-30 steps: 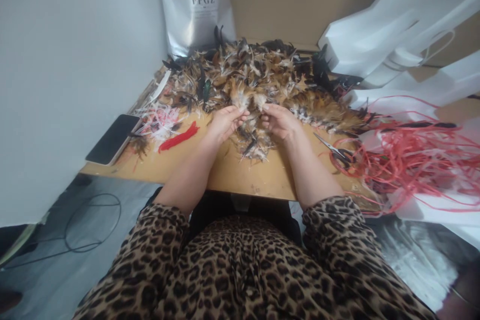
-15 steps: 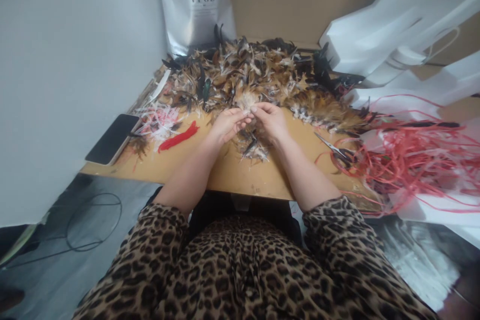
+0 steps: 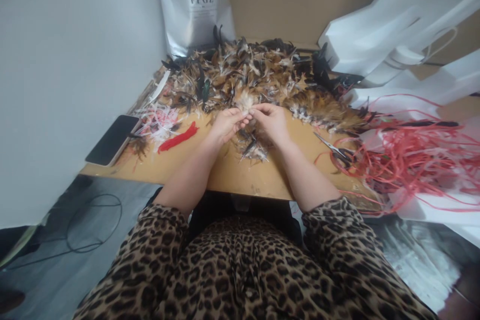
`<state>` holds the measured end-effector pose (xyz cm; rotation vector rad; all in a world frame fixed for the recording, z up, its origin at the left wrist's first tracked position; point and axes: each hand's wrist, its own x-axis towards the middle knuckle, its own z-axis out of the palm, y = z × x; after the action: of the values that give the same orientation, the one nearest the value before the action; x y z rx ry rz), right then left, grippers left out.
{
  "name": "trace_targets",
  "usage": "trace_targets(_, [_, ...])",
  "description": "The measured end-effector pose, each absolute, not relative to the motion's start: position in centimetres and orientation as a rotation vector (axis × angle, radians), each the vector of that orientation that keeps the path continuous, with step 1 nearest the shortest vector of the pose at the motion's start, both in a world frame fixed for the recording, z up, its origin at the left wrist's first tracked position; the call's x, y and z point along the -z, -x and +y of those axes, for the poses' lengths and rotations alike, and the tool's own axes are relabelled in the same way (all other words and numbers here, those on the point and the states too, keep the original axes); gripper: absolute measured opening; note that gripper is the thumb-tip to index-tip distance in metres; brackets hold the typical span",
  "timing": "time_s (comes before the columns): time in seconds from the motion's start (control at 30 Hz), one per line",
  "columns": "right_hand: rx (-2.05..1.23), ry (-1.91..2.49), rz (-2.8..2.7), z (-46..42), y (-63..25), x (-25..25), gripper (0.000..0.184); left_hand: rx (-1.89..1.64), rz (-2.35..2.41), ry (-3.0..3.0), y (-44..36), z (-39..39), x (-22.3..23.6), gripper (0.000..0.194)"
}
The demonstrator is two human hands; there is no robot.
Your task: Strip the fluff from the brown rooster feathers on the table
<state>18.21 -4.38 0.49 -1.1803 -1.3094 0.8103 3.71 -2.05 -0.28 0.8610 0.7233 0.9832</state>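
Note:
Between my fingertips stands a small bunch of pale tan feathers (image 3: 245, 98), fluffy ends pointing away from me. My left hand (image 3: 231, 125) pinches its base between thumb and fingers. From the other side my right hand (image 3: 269, 121) closes thumb and forefinger at the same base; the exact contact is too small to make out. Behind both hands spreads a large heap of brown and black feathers (image 3: 225, 72). A smaller clump of feathers (image 3: 255, 151) lies on the tabletop just below my hands.
At left are a phone (image 3: 112, 140), pink and white strips (image 3: 159, 121) and a bundle of red strings (image 3: 178, 137). Scissors (image 3: 335, 149) lie at right beside tangled red ribbon (image 3: 420, 160). A silver bag (image 3: 198, 20) stands behind, white bags (image 3: 367, 35) at the right. The wooden table (image 3: 180, 172) ends before my body.
My right hand has shifted very slightly, its fingers still at the base of the feather bunch. Otherwise the scene looks the same, apart from a slight camera movement.

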Motion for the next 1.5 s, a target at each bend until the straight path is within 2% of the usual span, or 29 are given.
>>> trace_targets(0.27, [-1.139, 1.136, -1.046, -4.7, -18.2, -1.4, 0.029, -1.047, 0.741, -0.857, -3.5, -2.0, 0.1, 0.015])
trace_targets(0.47, [-1.109, 1.128, -1.054, -4.8, -18.2, -1.4, 0.031, -1.013, 0.722, -0.930, -3.7, -2.1, 0.3, 0.009])
trace_targets(0.7, [-1.054, 1.169, -1.065, -4.9, -18.1, -1.5, 0.025, -0.985, 0.758, -0.974, -3.7, -2.3, 0.2, 0.011])
trace_targets(1.0, [-1.364, 1.018, -0.837, -4.0, -17.8, 0.0, 0.037, -0.978, 0.740, -0.954, -3.7, -2.4, 0.1, 0.010])
trace_targets(1.27, [-1.374, 0.978, -0.799, -3.9, -17.2, 0.7, 0.036, -0.968, 0.727, -0.930, -3.6, -2.1, 0.5, 0.010])
trace_targets(1.5, [-1.258, 1.085, -0.916, -4.0, -18.0, -0.1, 0.035, -0.953, 0.811, -1.083, -3.7, -2.1, 0.5, 0.012])
